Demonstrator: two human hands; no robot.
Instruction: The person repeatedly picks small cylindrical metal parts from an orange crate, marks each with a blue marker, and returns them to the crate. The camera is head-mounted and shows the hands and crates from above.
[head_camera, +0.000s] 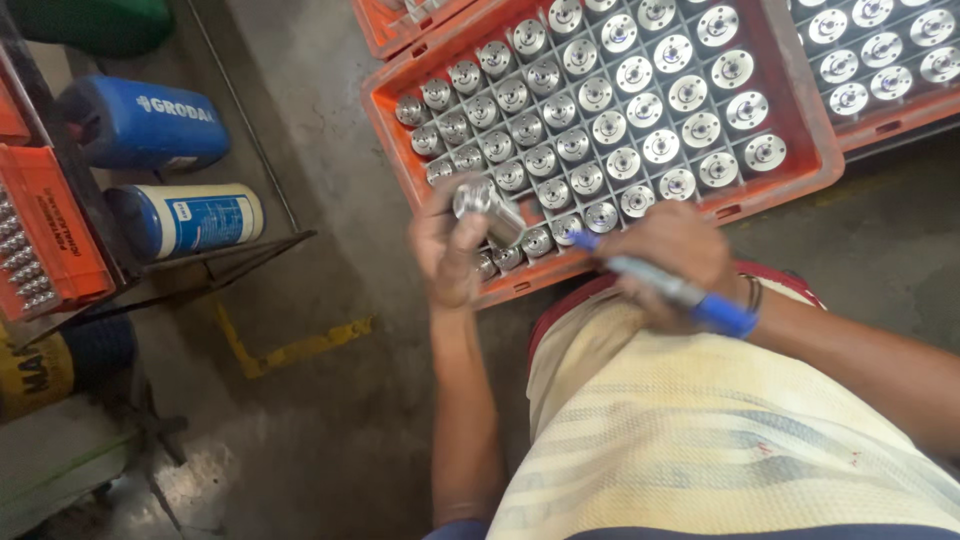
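Observation:
My left hand (447, 252) grips a shiny metal cylinder part (488, 208) just above the near edge of an orange crate (790, 130). My right hand (672, 258) holds a blue marker pen (665, 287), its tip pointing toward the metal part. The crate is divided into a grid of cells, each holding a similar round metal part (634, 73) with a hole in its centre. A striped cloth lies across my lap below both hands.
A second orange crate (880, 120) of like parts stands at the top right, a third (385, 30) at the top. Two blue-and-white canisters (185, 220) lie on a rack at the left, beside an orange tray (60, 230) of small metal pieces. Yellow floor marking (290, 350).

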